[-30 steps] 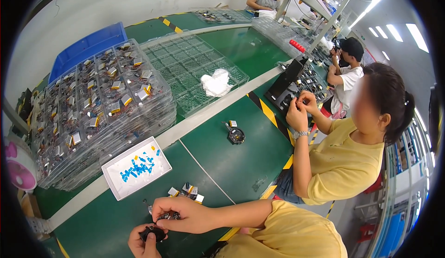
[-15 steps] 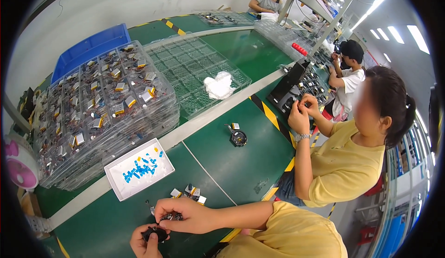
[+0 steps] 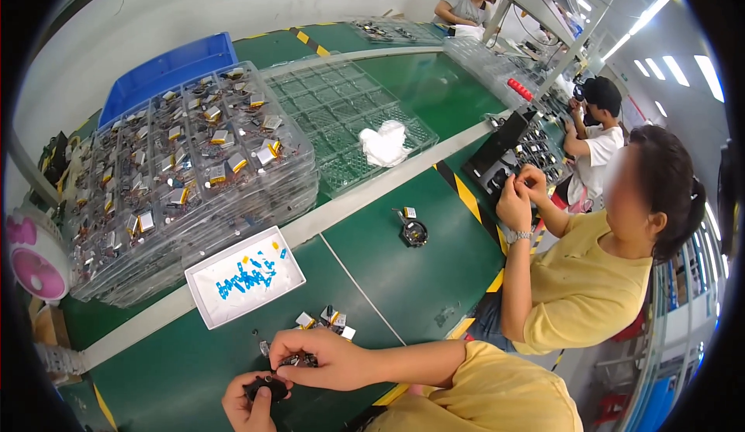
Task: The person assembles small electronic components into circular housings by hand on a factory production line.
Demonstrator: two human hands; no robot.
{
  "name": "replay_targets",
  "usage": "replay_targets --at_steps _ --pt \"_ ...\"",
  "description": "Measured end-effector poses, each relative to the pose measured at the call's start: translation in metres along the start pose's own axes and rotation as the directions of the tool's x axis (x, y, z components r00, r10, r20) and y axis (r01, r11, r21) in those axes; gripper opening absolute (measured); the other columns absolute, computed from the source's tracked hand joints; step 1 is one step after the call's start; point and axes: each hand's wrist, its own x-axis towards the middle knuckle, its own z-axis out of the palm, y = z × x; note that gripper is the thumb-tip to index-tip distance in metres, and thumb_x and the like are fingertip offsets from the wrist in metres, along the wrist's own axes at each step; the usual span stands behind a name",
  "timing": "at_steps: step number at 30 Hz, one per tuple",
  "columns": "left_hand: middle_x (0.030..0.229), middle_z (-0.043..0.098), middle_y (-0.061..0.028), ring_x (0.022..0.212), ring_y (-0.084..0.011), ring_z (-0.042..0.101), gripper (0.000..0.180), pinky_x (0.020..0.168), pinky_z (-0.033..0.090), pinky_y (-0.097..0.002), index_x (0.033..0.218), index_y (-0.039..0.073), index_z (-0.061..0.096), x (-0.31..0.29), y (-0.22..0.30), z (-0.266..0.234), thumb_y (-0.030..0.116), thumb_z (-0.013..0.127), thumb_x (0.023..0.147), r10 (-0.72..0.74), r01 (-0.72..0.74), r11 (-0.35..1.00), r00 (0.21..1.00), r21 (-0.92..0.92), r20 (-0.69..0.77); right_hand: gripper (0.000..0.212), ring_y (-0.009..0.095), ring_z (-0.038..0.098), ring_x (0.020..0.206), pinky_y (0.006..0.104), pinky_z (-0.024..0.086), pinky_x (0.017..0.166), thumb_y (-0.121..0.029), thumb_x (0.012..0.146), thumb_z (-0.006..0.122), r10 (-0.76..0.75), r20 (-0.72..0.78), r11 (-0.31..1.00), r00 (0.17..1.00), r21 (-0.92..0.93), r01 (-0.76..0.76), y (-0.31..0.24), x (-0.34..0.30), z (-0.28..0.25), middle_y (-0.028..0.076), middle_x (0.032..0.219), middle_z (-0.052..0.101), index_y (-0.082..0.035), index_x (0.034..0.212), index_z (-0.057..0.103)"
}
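Note:
My left hand [image 3: 247,407] grips a black rounded housing [image 3: 266,388] near the table's front edge, thumb pressed on its face. Against the housing's upper edge, the fingertips of my right hand [image 3: 330,360] are pinched. Small dark parts [image 3: 303,360] with shiny bits sit in the curl of the right fingers; their exact kind is too small to make out. Just beyond my right hand lie several small silver battery packs [image 3: 337,319] with yellow ends. A small metallic piece [image 3: 265,347] rests beside the right fingers.
A white box [image 3: 247,277] of blue and yellow pieces stands ahead. Behind it rise stacked clear trays [image 3: 186,152] of batteries and wires, near a blue bin [image 3: 167,71]. A round black housing [image 3: 414,233] with a battery lies right of centre. A co-worker [image 3: 590,277] sits at right.
The whole view has shifted slightly, so the scene sits further right. Both hands keep nearly the same pose at the black housing.

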Motion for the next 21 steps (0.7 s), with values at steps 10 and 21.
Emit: replay_targets --at_steps 10,21 --pt "0.086 0.06 -0.0105 0.073 -0.0179 0.06 0.016 0.065 0.05 -0.0286 0.099 -0.004 0.053 -0.004 -0.002 -0.002 0.0 0.046 0.085 -0.012 0.008 0.998 0.998 -0.058 -0.066 0.009 0.01 0.059 0.075 0.0239 0.045 0.067 0.0 0.085 0.053 -0.004 -0.001 0.999 1.0 -0.033 0.004 0.0 -0.004 0.006 0.005 0.083 0.057 0.0 0.094 0.05" --pt "0.083 0.06 -0.0152 0.071 -0.0229 0.063 0.016 0.061 0.054 -0.0328 0.097 -0.005 0.051 -0.005 -0.016 -0.003 -0.001 0.046 0.082 -0.008 0.0 0.996 0.995 -0.089 -0.096 0.009 0.01 0.058 0.074 0.0238 0.044 0.065 0.001 0.085 0.054 -0.027 -0.009 0.996 1.0 -0.087 0.027 -0.003 -0.004 0.006 0.006 0.085 0.056 0.0 0.094 0.052"
